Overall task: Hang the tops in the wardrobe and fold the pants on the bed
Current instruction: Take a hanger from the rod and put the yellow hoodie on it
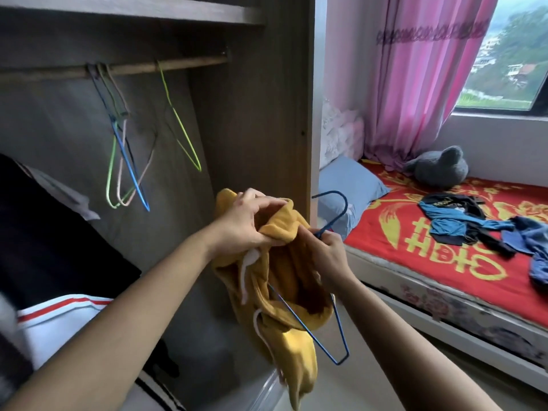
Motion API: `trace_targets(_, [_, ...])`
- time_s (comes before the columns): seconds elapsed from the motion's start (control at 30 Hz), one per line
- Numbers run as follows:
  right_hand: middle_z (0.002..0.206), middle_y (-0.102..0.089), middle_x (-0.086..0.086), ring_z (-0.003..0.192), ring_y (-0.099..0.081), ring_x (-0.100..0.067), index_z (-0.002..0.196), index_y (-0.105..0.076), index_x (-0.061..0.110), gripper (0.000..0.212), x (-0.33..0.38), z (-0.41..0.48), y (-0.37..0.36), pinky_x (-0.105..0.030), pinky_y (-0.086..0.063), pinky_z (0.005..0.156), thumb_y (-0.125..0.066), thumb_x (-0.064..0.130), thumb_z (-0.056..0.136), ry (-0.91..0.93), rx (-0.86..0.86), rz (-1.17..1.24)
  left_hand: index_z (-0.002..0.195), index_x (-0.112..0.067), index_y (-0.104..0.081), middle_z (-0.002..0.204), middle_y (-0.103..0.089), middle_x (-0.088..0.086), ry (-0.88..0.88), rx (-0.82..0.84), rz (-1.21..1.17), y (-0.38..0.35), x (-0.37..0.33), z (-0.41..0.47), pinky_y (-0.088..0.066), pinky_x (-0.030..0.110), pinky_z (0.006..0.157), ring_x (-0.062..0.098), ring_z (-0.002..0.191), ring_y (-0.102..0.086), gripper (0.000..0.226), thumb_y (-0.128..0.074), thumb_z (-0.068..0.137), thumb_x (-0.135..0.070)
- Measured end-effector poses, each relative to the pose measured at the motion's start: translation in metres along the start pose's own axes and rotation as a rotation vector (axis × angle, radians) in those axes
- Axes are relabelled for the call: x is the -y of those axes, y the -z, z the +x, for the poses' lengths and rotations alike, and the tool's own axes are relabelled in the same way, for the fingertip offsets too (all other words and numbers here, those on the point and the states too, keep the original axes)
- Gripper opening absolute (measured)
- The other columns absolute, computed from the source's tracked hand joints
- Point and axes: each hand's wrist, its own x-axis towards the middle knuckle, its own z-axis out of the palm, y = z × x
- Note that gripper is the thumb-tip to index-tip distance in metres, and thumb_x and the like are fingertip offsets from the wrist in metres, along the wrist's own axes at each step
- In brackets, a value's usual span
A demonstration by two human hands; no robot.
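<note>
Just in front of the wardrobe (258, 114), my left hand (252, 221) has its fingers clenched on the soft, floppy yellow top (284, 292) at its neck opening, best held there, while my right hand (329, 253) pinches the light, stiff blue hanger (308, 330) below its hook.

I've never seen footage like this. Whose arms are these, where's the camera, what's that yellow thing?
No machine here: these are a person's two bare arms, filmed by one camera worn on their head, looking forward and down. The left hand grips the edge of a yellow top; the right hand holds a blue wire hanger partly threaded into the top. Ahead is an open wardrobe, with empty hangers on its rail. To the right, a bed carries a heap of blue and dark clothes, a blue pillow and a grey plush toy.
</note>
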Motion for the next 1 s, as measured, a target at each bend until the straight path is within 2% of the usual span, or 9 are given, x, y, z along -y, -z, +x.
trace_targets(0.13, [0.045, -0.05, 0.011, 0.043, -0.045, -0.002, 0.074, -0.071, 0.017, 0.029, 0.036, -0.004, 0.014, -0.02, -0.034, 0.046, -0.059, 0.029, 0.098, 0.111, 0.108, 0.039, 0.15, -0.045, -0.021, 0.161, -0.012, -0.005, 0.056, -0.007, 0.517, 0.032, 0.011, 0.015, 0.004, 0.052, 0.119, 0.015, 0.149, 0.005, 0.133, -0.036, 0.032, -0.106])
trace_targets(0.2, [0.044, -0.049, 0.012, 0.041, -0.045, -0.002, 0.084, -0.072, 0.008, 0.029, 0.048, -0.005, 0.021, -0.018, -0.035, 0.045, -0.057, 0.028, 0.098, 0.159, 0.125, -0.012, 0.14, -0.039, -0.042, 0.147, -0.044, -0.002, 0.05, 0.014, 0.531, 0.037, 0.016, 0.024, 0.003, 0.051, 0.118, 0.017, 0.145, -0.021, 0.123, -0.008, 0.043, -0.107])
trace_targets(0.3, [0.045, -0.049, 0.011, 0.043, -0.044, -0.003, 0.084, -0.074, 0.007, 0.032, 0.047, -0.002, 0.029, -0.021, -0.035, 0.047, -0.058, 0.031, 0.098, 0.2, 0.111, -0.06, 0.087, -0.028, -0.062, 0.09, -0.063, -0.006, 0.015, -0.086, 0.577, 0.033, 0.017, 0.026, -0.031, 0.046, 0.103, 0.022, 0.098, -0.056, 0.105, 0.014, 0.06, -0.096])
trace_targets(0.53, [0.056, -0.05, 0.008, 0.057, -0.049, -0.011, 0.076, -0.055, 0.017, 0.052, 0.009, 0.008, 0.017, -0.027, -0.039, 0.058, -0.031, 0.054, 0.103, 0.146, -0.027, -0.078, 0.06, -0.025, -0.048, 0.06, -0.052, -0.011, -0.021, -0.266, 0.536, -0.009, -0.009, 0.027, -0.029, 0.045, 0.103, 0.005, 0.059, -0.046, 0.06, -0.023, 0.091, -0.069])
trace_targets(0.63, [0.067, -0.05, 0.006, 0.064, -0.05, -0.012, 0.074, -0.049, 0.026, 0.052, -0.007, 0.013, 0.013, -0.025, -0.039, 0.06, -0.026, 0.066, 0.098, 0.11, -0.067, -0.073, 0.068, -0.024, -0.056, 0.068, -0.058, -0.009, -0.011, -0.258, 0.579, -0.024, -0.025, 0.031, -0.032, 0.044, 0.103, 0.008, 0.067, -0.051, 0.059, -0.02, 0.095, -0.063])
trace_targets(0.7, [0.072, -0.05, 0.012, 0.069, -0.05, -0.009, 0.076, -0.047, 0.035, 0.052, -0.009, 0.013, 0.015, -0.023, -0.039, 0.062, -0.021, 0.078, 0.091, 0.096, -0.078, -0.106, 0.065, -0.027, -0.049, 0.07, -0.056, -0.008, -0.032, -0.216, 0.64, -0.038, -0.03, 0.031, -0.042, 0.034, 0.084, 0.01, 0.068, -0.051, 0.057, -0.016, 0.095, -0.063])
trace_targets(0.8, [0.069, -0.053, 0.006, 0.07, -0.055, -0.015, 0.074, -0.05, 0.025, 0.059, -0.008, 0.012, 0.024, -0.028, -0.043, 0.065, -0.017, 0.068, 0.097, 0.144, -0.05, -0.177, 0.062, -0.025, -0.046, 0.066, -0.052, -0.01, -0.02, -0.181, 0.615, -0.049, -0.032, 0.026, -0.028, 0.021, 0.055, 0.01, 0.061, -0.049, 0.057, -0.023, 0.094, -0.067])
trace_targets(0.9, [0.077, -0.057, 0.004, 0.077, -0.057, -0.015, 0.084, -0.054, 0.014, 0.064, -0.008, 0.01, 0.037, -0.031, -0.045, 0.072, -0.015, 0.063, 0.098, 0.229, -0.046, -0.359, 0.06, -0.021, -0.049, 0.062, -0.056, -0.006, 0.068, -0.189, 0.514, -0.053, -0.024, 0.019, -0.026, 0.021, 0.054, 0.01, 0.058, -0.05, 0.065, -0.03, 0.086, -0.077])
trace_targets(1.0, [0.1, -0.057, 0.002, 0.095, -0.053, -0.015, 0.102, -0.055, 0.019, 0.062, -0.028, 0.008, 0.058, -0.036, -0.043, 0.084, -0.017, 0.067, 0.093, 0.299, -0.241, -0.553, 0.065, -0.019, -0.056, 0.065, -0.06, -0.005, 0.183, -0.177, 0.456, -0.057, -0.015, 0.015, -0.032, 0.028, 0.066, 0.012, 0.062, -0.053, 0.074, -0.034, 0.075, -0.088])
